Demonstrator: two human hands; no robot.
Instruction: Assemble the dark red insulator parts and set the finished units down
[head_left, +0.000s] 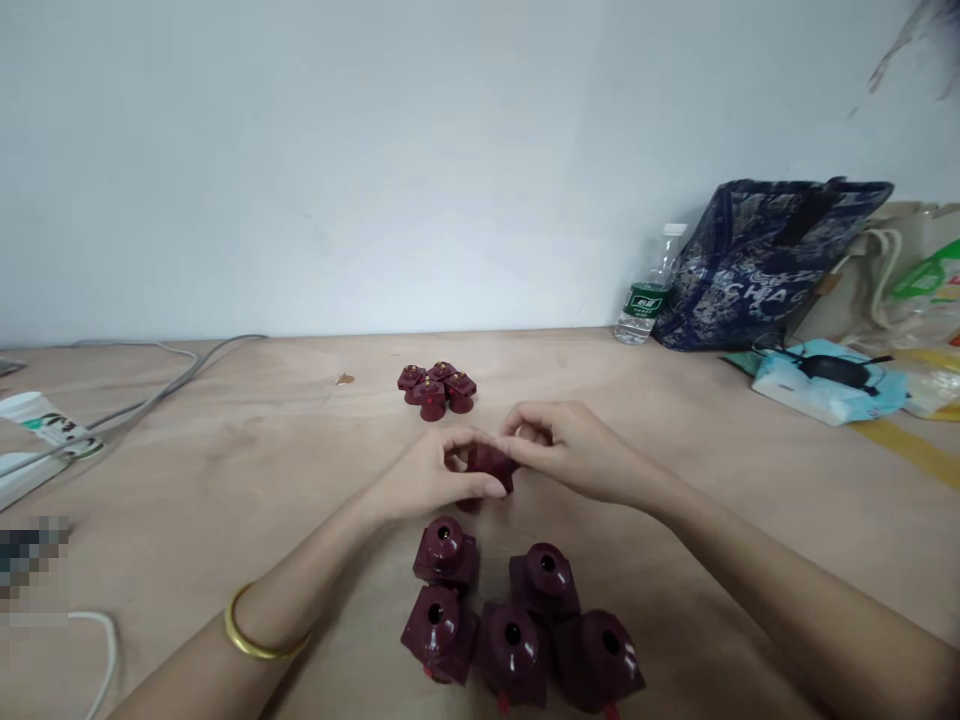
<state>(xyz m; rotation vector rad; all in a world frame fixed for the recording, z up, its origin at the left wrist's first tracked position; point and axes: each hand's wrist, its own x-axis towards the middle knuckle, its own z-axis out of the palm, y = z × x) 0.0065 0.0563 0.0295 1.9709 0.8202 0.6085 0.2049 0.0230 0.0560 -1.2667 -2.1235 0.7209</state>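
Note:
Both hands meet at the middle of the table around a dark red glossy plastic part (491, 466). My left hand (442, 470) is closed on its left side, thumb along the near face. My right hand (559, 445) pinches at its upper right edge; the fingers partly hide the part. Just nearer to me stand several like parts, square-based with a round top and a dark hole, such as one dark red part (512, 640). Beyond the hands sits a tight cluster of dark red parts (432, 392) turned the other way up, with small brass-coloured pieces on top.
At the back right stand a water bottle (645, 290) and a dark blue patterned bag (772, 265). A light blue packet (817, 385) with a black item on it lies nearer. To the left are grey cables (161, 390) and a tipped white cup (49, 422). A wall closes the back.

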